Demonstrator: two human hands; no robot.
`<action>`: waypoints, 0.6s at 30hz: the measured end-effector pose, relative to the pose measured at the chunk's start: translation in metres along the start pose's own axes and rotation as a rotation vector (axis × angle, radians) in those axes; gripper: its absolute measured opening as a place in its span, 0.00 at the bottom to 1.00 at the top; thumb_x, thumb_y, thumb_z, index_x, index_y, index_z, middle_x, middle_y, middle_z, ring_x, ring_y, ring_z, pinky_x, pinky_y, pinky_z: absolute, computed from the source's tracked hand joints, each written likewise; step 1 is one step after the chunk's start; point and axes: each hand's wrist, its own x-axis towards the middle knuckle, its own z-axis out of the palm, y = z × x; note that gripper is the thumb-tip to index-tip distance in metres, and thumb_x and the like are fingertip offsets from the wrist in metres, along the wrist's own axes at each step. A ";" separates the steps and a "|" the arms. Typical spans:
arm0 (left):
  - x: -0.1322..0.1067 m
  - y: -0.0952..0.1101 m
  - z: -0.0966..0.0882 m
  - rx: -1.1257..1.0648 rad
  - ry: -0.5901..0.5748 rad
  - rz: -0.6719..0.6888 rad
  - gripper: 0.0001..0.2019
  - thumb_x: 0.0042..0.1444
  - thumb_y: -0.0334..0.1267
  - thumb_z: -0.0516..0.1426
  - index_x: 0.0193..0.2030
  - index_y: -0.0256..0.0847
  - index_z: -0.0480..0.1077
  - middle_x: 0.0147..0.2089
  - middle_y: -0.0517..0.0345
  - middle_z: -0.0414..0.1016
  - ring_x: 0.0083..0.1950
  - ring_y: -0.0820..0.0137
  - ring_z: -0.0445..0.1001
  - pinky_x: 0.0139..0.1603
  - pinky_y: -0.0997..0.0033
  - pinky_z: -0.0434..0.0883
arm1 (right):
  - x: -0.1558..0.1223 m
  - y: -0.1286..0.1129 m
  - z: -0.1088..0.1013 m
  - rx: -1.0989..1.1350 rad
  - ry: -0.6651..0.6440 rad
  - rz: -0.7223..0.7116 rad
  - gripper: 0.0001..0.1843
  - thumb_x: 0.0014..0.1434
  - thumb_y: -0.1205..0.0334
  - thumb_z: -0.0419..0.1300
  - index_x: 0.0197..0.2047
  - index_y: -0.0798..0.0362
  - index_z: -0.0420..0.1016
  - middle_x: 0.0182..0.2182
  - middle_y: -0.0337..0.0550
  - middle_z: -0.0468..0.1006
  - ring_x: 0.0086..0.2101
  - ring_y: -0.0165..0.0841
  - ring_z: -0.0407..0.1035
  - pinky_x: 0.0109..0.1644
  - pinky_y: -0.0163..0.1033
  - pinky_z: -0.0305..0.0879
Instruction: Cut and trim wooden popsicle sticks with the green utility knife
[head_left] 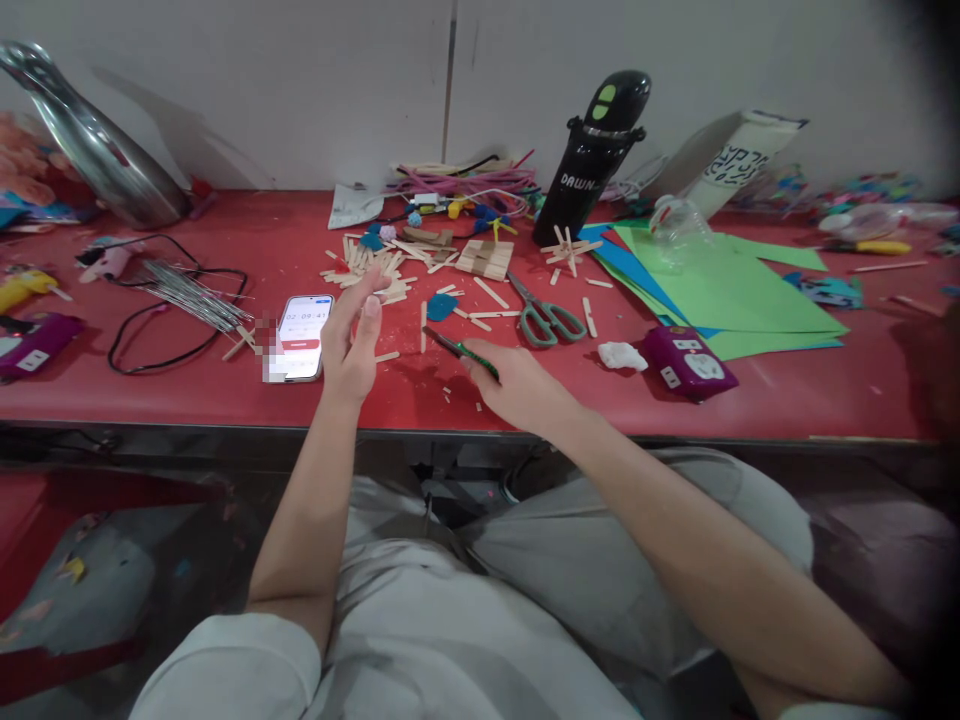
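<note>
My left hand (351, 345) is raised beside the phone (303, 338), thumb and fingers apart, with nothing visible in it. In my right hand (517, 385) is a slim craft knife (480, 358) with a green-and-black handle. Its dark tip points left, at a wooden craft stick (424, 328) on the red table. A blue scrap (441, 306) lies just beyond the tip. Past my left hand spreads a pile of wooden sticks (367, 262), and a row of flat sticks (486, 259) lies side by side. Scissors (547, 318) rest beyond my right hand.
Purple box (688, 362), white crumpled wad (622, 356) and coloured paper sheets (757, 290) lie on the right. A black bottle (589, 165) leans at the back. On the left are a steel bottle (105, 140), thin metal wires (196, 296) and a black cable (124, 335).
</note>
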 end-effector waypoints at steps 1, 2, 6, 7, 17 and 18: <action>0.000 0.000 0.000 -0.003 -0.002 0.002 0.22 0.70 0.57 0.49 0.61 0.56 0.73 0.57 0.56 0.79 0.58 0.61 0.78 0.61 0.53 0.74 | 0.000 0.000 0.000 0.001 -0.014 0.003 0.18 0.69 0.60 0.50 0.53 0.54 0.77 0.40 0.51 0.84 0.39 0.43 0.78 0.42 0.41 0.67; 0.000 0.000 0.000 -0.005 -0.005 0.003 0.21 0.70 0.57 0.49 0.61 0.56 0.73 0.57 0.56 0.79 0.58 0.61 0.78 0.61 0.54 0.74 | 0.000 0.000 0.000 0.012 0.009 -0.002 0.19 0.70 0.60 0.49 0.54 0.54 0.77 0.40 0.51 0.84 0.39 0.43 0.78 0.42 0.41 0.67; 0.000 -0.001 0.000 0.004 -0.014 -0.006 0.22 0.70 0.57 0.49 0.61 0.55 0.73 0.58 0.55 0.79 0.58 0.62 0.78 0.61 0.55 0.74 | 0.001 0.001 0.000 0.061 0.180 -0.044 0.24 0.71 0.56 0.47 0.63 0.57 0.70 0.45 0.54 0.83 0.42 0.43 0.78 0.44 0.41 0.68; 0.000 -0.001 0.000 0.006 -0.017 -0.012 0.22 0.69 0.57 0.49 0.61 0.54 0.73 0.58 0.55 0.79 0.58 0.62 0.78 0.60 0.56 0.74 | 0.001 0.002 0.000 0.052 0.162 -0.036 0.24 0.71 0.56 0.48 0.64 0.57 0.70 0.46 0.54 0.83 0.42 0.43 0.78 0.44 0.42 0.68; 0.001 0.001 -0.002 -0.015 -0.073 -0.018 0.20 0.69 0.55 0.51 0.59 0.53 0.75 0.58 0.55 0.79 0.58 0.63 0.78 0.63 0.55 0.72 | -0.001 -0.001 -0.001 0.030 0.132 -0.016 0.24 0.72 0.56 0.47 0.65 0.56 0.69 0.40 0.52 0.83 0.38 0.42 0.78 0.40 0.40 0.67; 0.001 0.002 -0.002 -0.020 -0.080 -0.014 0.20 0.69 0.54 0.51 0.59 0.52 0.75 0.58 0.55 0.80 0.58 0.62 0.78 0.63 0.54 0.72 | -0.001 0.000 0.000 0.016 0.091 -0.007 0.23 0.72 0.57 0.48 0.64 0.56 0.70 0.41 0.53 0.83 0.39 0.43 0.78 0.41 0.41 0.67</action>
